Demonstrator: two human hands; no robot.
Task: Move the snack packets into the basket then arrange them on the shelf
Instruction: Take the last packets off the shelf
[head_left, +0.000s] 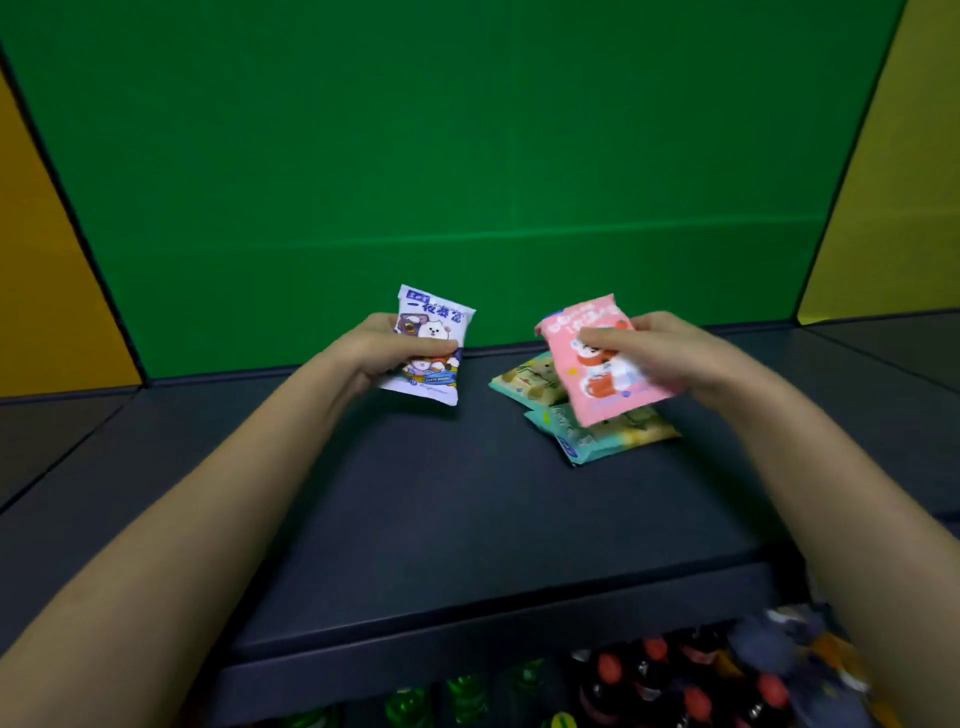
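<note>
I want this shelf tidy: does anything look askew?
Yes. The rear teal packet and front teal packet lie flat on the shelf, skewed to its edge. The left hand holds the white packet, the right hand the pink packet.

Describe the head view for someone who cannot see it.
The left hand holds a white cartoon-printed snack packet and the right hand a pink snack packet, over a dark shelf. Two teal packets lie on it beneath the pink one.
</note>
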